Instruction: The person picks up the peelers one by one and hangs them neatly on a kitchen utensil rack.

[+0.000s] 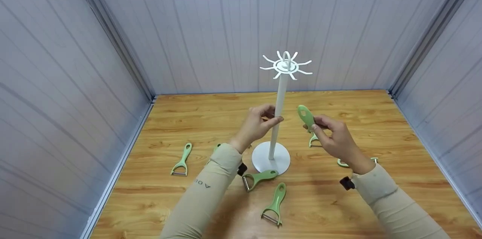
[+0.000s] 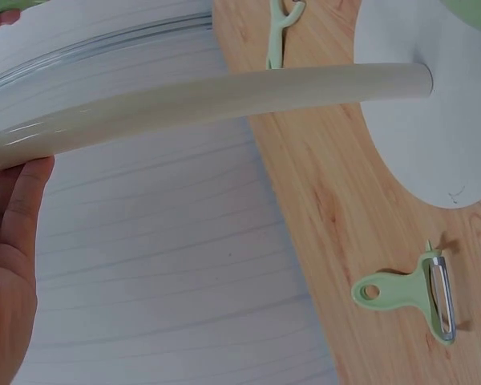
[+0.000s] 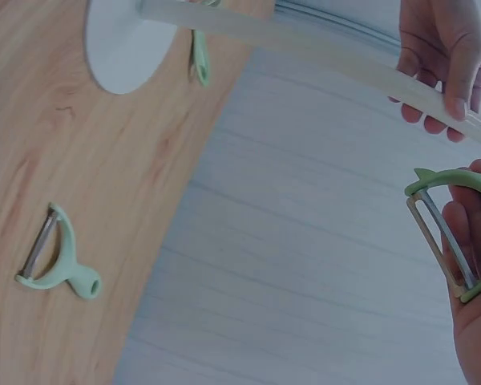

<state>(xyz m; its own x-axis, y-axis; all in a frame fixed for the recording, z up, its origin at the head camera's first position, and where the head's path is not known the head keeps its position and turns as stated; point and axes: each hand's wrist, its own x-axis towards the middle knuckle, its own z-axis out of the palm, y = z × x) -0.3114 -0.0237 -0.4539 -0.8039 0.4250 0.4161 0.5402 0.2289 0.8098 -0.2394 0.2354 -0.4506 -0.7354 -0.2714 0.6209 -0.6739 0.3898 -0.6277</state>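
Note:
My left hand (image 1: 258,123) grips the pole (image 1: 279,99) of a white stand, thumb in front and fingers behind. The stand's top is a ring of curved hooks (image 1: 286,66), with nothing hanging on them. To the right of the pole, my right hand (image 1: 337,139) pinches a green peeler (image 1: 305,115), its holed handle pointing up. In the right wrist view, the held peeler's blade (image 3: 447,237) shows beside the palm. The held peeler is apart from the stand, lower than the hooks.
Green peelers lie scattered on the wooden table: one at left (image 1: 184,160), one touching the round base (image 1: 271,158), one in front (image 1: 276,203), one partly behind my right wrist (image 1: 342,163). My left sleeve mostly covers another (image 1: 217,147). Panel walls (image 1: 226,28) enclose the table.

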